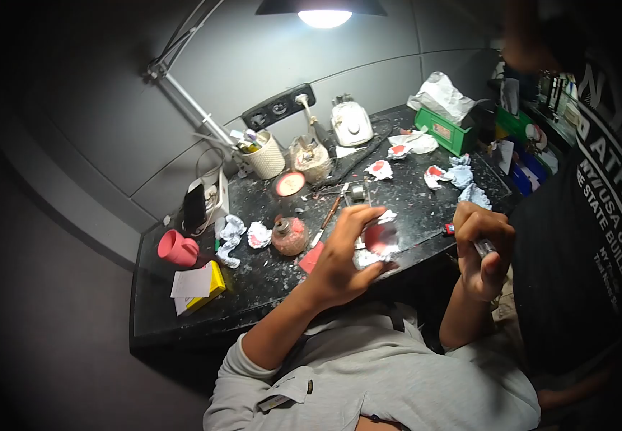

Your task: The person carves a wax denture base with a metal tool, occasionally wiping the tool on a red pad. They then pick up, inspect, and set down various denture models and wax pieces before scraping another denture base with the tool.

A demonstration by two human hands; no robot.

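Observation:
My left hand is raised over the front edge of the dark desk, thumb and fingers curved around a shiny piece with a pink-red middle and whitish edges. To its right, my right hand is closed around a slim grey, shiny tool. Fingers cover most of that tool, and I cannot tell its kind. A small red-and-black thing shows just left of the right hand. Behind the left hand, a long brown-handled tool lies beside a small metal device.
A round bottle with pink contents, a pink cup and a yellow box stand at left. Crumpled stained paper is scattered about. A green bin sits at the back. Another person in a black shirt is close at right.

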